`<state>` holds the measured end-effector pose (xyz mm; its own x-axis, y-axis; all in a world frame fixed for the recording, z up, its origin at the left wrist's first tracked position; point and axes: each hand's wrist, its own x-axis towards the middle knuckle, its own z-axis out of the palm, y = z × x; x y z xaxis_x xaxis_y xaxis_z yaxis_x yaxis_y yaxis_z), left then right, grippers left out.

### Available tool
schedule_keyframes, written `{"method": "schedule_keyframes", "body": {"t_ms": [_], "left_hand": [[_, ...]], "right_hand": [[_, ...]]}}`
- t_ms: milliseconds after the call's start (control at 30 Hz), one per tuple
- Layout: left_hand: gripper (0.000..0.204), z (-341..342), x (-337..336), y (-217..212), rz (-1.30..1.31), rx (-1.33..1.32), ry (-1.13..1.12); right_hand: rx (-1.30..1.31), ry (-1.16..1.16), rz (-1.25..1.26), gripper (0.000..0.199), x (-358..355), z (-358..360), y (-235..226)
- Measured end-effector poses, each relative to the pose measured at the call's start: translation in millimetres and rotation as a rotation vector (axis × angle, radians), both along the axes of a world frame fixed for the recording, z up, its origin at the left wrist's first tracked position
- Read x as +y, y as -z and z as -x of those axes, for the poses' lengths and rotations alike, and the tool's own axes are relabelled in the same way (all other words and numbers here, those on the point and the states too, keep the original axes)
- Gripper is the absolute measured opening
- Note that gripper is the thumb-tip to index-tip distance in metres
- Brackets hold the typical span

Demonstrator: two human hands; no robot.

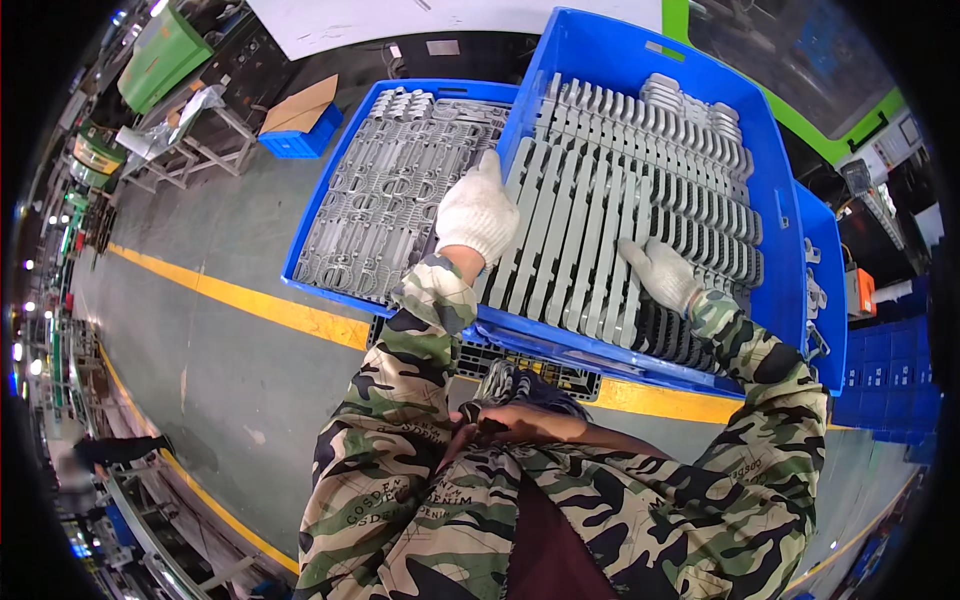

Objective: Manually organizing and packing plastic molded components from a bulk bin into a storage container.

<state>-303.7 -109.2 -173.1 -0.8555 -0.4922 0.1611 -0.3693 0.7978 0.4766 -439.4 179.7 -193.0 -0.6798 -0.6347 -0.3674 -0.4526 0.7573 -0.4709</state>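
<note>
Both my hands wear white knit gloves. My left hand (478,212) is closed over the left rim of a deep blue crate (775,180), with one finger pointing up along it. Inside this crate, long light-grey plastic parts (575,225) stand on edge in tight rows, beside stacks of grey parts with rounded ends (705,220). My right hand (665,275) rests on the parts at the right end of the long row. Its thumb and fingers are spread apart, and the fingertips touch the grey pieces; no part is lifted.
A shallower blue crate (300,240) full of flat grey moulded parts (370,190) adjoins on the left. Another blue crate (835,300) stands at the right. A black pallet (560,375) shows below. A cardboard-topped blue box (300,125) sits on the floor; a person (110,455) is far left.
</note>
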Motion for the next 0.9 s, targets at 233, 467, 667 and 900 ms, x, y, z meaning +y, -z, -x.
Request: {"method": "schedule_keyframes", "body": {"t_ms": [233, 467, 667, 900], "left_hand": [[0.032, -5, 0, 1, 0.036, 0.018, -0.019], [0.054, -7, 5, -9, -0.005, -0.012, -0.037], [0.057, -6, 3, -9, -0.002, -0.023, -0.043], [0.058, -5, -2, 2, 0.039, 0.059, -0.032]], "right_hand": [[-0.003, 0.111, 0.06, 0.089, 1, -3, 12], [-0.043, 0.046, 0.096, 0.091, 13, -25, -11], [-0.448, 0.287, 0.244, 0.06, 16, -10, -22], [-0.428, 0.129, 0.199, 0.073, 17, -9, -14]]}}
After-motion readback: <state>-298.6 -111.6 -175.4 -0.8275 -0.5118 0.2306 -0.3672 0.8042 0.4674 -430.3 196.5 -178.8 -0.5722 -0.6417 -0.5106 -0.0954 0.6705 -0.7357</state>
